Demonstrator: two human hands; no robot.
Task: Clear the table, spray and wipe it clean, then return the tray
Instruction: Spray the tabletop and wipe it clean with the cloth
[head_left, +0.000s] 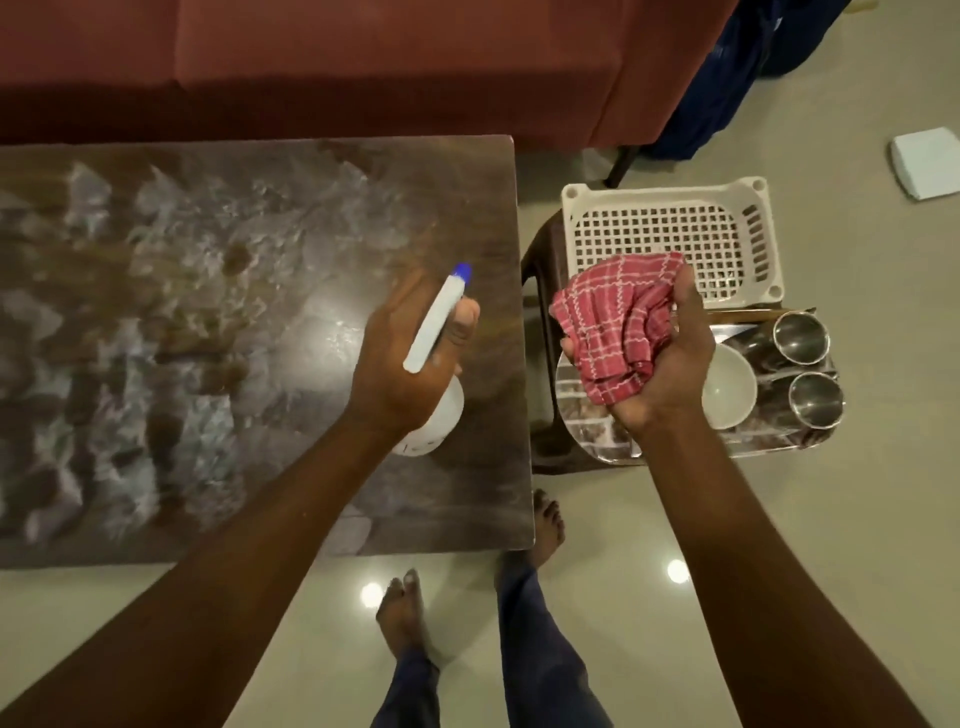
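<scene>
1. One table (156, 338), dark and glossy, fills the left side; whitish wet streaks cover its left and middle parts, and nothing stands on it
2. One spray bottle (434, 322), white with a blue nozzle, is over the table's right part, nozzle pointing away from the person; I cannot tell whether its base touches the tabletop
3. The left hand (400, 364) grips the bottle at the neck, fingers curled round it and one fingertip (465, 317) lying beside the spray head
4. One cloth (618, 322), red with white checks, is bunched up in the right hand (670, 364), whose fingers and thumb are curled tightly round it
5. That hand hangs above the one tray (582, 415), off to the right of the table
6. The tray, marble-patterned, rests on a brown stool (540, 260) just beside the table's right edge
7. On the tray sit one white bowl (730, 387) and two steel cups, the far cup (800, 338) and the near cup (815, 400), side by side at the tray's right end, mouths towards the camera
8. One white slotted basket (670, 228) lies on the stool, beyond the tray
9. Two bare feet, the left foot (400, 618) and the right foot (540, 535), stand on the pale floor (779, 545) near the table's front right corner
10. One reddish sofa (363, 67) runs along the far side of the table
</scene>
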